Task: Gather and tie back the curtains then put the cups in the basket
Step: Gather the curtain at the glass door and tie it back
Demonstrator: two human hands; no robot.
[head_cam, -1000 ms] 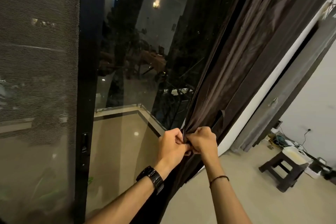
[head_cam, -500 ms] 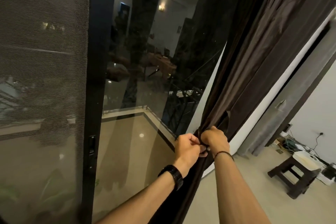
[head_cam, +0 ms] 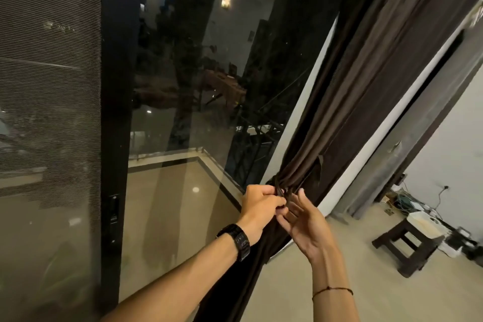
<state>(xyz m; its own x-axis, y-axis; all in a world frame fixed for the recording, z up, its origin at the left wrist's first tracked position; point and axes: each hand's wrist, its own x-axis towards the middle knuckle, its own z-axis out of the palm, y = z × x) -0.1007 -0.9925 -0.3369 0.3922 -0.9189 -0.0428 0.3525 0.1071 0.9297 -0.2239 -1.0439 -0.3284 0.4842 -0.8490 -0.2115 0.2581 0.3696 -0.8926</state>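
Observation:
A dark brown curtain (head_cam: 366, 91) hangs at the right of the glass door, bunched into a tight waist by a dark tie-back (head_cam: 281, 189). My left hand (head_cam: 258, 208), with a black watch on its wrist, pinches the tie at the bunched point. My right hand (head_cam: 304, 219) is just right of it, palm toward me and fingers spread, its fingertips near the fabric without gripping it. No cups or basket are in view.
A sliding glass door (head_cam: 183, 138) with a black frame and mesh screen (head_cam: 49, 86) fills the left. A dark wooden stool (head_cam: 407, 243) stands on the tiled floor at right, with a white box and cables by the wall behind it.
My right hand has let go of the curtain tie and opened its fingers. My left hand still holds the tie. The view has shifted slightly right.

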